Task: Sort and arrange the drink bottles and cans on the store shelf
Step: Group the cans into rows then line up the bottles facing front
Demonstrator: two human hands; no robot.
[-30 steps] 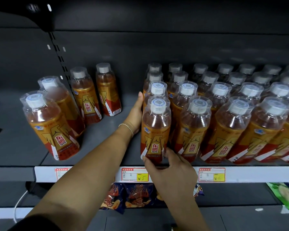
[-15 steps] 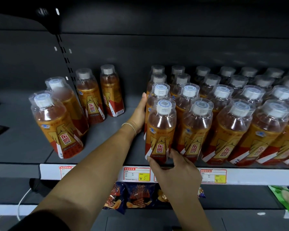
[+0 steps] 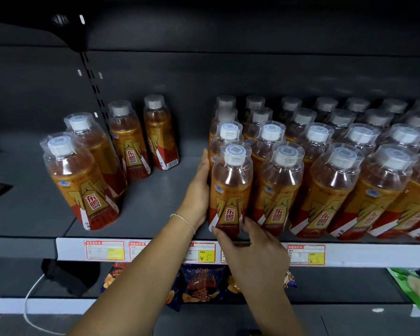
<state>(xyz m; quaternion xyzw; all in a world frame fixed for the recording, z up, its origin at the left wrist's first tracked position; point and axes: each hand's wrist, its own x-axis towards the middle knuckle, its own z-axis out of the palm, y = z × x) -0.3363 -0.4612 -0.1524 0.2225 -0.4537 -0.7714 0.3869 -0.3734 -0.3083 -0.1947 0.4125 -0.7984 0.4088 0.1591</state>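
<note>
Rows of amber drink bottles with white caps and gold-red labels fill the right part of the grey shelf (image 3: 143, 214). The front bottle of the leftmost row (image 3: 229, 190) stands at the shelf edge. My left hand (image 3: 199, 190) lies flat against the left side of that row, fingers straight. My right hand (image 3: 250, 248) touches the front bottle's base with its fingertips from the front. Several loose bottles stand apart on the left: a front one (image 3: 80, 183), one behind it (image 3: 92, 144), and two further back (image 3: 127, 139), (image 3: 160, 132).
Price tags (image 3: 104, 249) line the white shelf edge. Snack bags (image 3: 199, 282) lie on the shelf below, and a green packet (image 3: 415, 287) sits at the lower right. A white cable (image 3: 30, 299) hangs at the lower left. Bare shelf lies between the two bottle groups.
Both hands stay on the leftmost row's front bottle. The view has shifted slightly, so the shelf sits a little further right and lower in the frame.
</note>
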